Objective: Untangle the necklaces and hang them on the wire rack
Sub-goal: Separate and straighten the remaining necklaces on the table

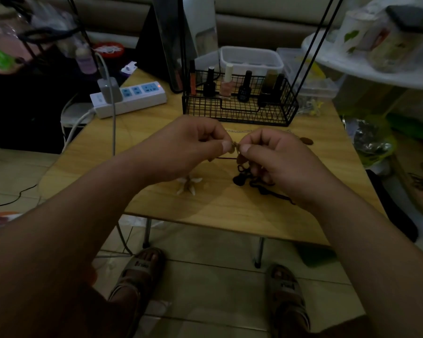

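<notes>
table: light wood, metal legs
power strip: white, far left corner of table
charger: grey, plugged into strip
bottles: upright, in a row
box: clear plastic, behind bottles
sandals: grey, on tiled floor

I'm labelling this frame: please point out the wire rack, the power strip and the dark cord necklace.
wire rack [239, 115]: head view, front mesh wall.
power strip [142, 90]: head view, blue socket panel.
dark cord necklace [264, 190]: head view, loose tangled cord.

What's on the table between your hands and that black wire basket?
A thin pale chain lies on the table between the left hand, right hand and basket; head view.
</notes>
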### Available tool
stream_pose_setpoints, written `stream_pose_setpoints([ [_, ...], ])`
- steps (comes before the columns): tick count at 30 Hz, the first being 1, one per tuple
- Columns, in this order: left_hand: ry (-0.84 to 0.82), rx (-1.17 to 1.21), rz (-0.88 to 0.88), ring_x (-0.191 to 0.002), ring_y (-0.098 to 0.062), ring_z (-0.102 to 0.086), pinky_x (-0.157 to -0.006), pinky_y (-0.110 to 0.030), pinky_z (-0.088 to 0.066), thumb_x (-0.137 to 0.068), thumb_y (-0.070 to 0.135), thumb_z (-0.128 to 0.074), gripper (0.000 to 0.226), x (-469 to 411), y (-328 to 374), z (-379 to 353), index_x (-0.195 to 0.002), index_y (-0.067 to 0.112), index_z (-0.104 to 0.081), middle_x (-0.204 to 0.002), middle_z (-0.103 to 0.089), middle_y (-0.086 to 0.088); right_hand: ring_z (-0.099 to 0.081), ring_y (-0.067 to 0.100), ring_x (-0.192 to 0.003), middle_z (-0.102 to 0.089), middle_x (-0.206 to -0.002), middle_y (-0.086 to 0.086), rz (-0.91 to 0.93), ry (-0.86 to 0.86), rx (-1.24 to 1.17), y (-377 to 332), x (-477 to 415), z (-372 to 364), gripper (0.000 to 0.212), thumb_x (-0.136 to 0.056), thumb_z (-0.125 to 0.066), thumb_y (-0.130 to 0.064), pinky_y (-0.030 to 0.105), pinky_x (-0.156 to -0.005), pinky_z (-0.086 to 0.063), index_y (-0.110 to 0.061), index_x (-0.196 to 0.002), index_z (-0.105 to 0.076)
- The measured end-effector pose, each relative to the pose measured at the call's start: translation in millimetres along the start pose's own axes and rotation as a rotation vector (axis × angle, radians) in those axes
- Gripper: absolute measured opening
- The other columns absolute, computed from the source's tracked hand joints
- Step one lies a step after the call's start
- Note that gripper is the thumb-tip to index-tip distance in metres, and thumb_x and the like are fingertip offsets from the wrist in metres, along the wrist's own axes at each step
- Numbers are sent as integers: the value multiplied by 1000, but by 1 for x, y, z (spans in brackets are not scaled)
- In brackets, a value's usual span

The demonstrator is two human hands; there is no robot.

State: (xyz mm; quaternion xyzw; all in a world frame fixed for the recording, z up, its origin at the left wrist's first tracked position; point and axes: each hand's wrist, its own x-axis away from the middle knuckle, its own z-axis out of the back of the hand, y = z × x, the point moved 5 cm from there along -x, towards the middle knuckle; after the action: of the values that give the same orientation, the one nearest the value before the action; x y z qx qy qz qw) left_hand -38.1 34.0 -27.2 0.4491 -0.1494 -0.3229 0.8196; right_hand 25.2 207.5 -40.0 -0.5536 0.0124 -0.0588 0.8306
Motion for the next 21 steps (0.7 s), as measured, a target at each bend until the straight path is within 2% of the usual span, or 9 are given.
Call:
stream_pose_setpoints([
  [2,-15,-3,8,-71,-3,-56,-66,-23,-46,-103,28,-61,13,1,1,1,-96,26,-73,-76,-65,12,-61,5,-64,-72,-82,-8,44,19,35,-2,2,2,5,-98,-67,-20,17,-54,-48,-22,-101,-71],
  [4,-26,12,14,-71,0,-56,-70,-26,-45,-103,28,-60,15,2,1,1,-96,27,-73,-77,-65,11,-67,6,-82,-73,-96,-5,108,48,62,-6,4,4,9,-95,-71,-19,15,-66,-53,-24,-102,-71],
  [6,-30,16,23,-71,-3,-56,-71,-30,-45,-103,27,-59,16,2,1,0,-95,28,-73,-76,-65,12,-67,2,-92,-72,-99,-7,172,65,89,-10,5,3,10,-93,-73,-19,16,-75,-54,-24,-101,-71],
  [9,-28,4,25,-72,-11,-55,-70,-35,-46,-103,27,-59,16,2,1,-1,-95,27,-73,-75,-66,11,-68,4,-91,-73,-94,-10,216,87,132,-12,7,1,7,-92,-76,-24,26,-79,-55,-28,-96,-71],
  [13,-31,-2,19,-74,-14,-56,-71,-39,-47,-104,28,-59,18,2,0,-2,-93,29,-73,-75,-65,11,-66,4,-82,-72,-87,-11,251,98,201,-12,7,1,5,-96,-73,-27,23,-71,-51,-31,-92,-72],
  [18,-32,41,13,-70,-9,-51,-70,-34,-43,-106,30,-56,21,2,1,-1,-99,24,-75,-75,-63,9,-70,5,-96,-77,-98,-9,228,73,195,-11,4,2,7,-99,-68,-27,37,-88,-58,-30,-97,-74],
  [21,-30,40,13,-71,-12,-51,-69,-36,-44,-106,29,-56,21,2,1,-2,-99,22,-75,-74,-63,9,-70,10,-97,-76,-99,-7,224,74,205,-10,5,0,8,-101,-66,-27,46,-90,-58,-29,-98,-73],
])
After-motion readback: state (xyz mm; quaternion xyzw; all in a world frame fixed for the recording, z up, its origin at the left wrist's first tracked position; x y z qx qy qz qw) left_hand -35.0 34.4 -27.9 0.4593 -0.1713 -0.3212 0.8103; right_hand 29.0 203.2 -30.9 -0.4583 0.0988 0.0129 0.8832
